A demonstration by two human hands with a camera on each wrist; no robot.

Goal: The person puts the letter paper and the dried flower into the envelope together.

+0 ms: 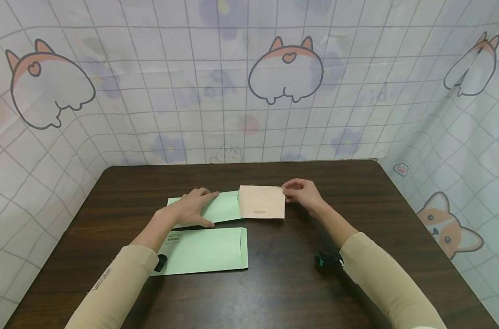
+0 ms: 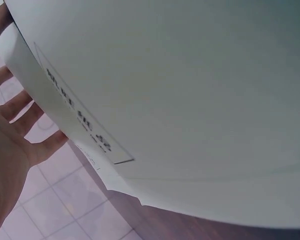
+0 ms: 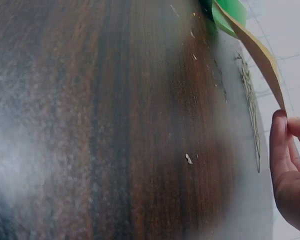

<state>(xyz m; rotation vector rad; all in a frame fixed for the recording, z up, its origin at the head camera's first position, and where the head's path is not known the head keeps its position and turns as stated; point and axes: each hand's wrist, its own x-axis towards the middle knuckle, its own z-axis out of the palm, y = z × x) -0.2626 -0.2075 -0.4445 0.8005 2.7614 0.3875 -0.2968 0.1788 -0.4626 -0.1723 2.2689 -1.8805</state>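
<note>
Two light green envelopes lie one above the other on the table. On the far envelope my left hand rests with its fingers spread. A pale tan sheet of paper or card meets that envelope's right end; its left edge is at the opening, and I cannot tell how far it reaches inside. My right hand pinches the sheet's right edge between thumb and fingers, also visible on the tan sheet in the right wrist view. The near envelope lies untouched by either hand, with printed text at its upper left.
The dark wooden table extends around the envelopes. A patterned curtain hangs behind it. Black straps with devices sit at both wrists. Small pale scraps and thin strands show on the table in the right wrist view.
</note>
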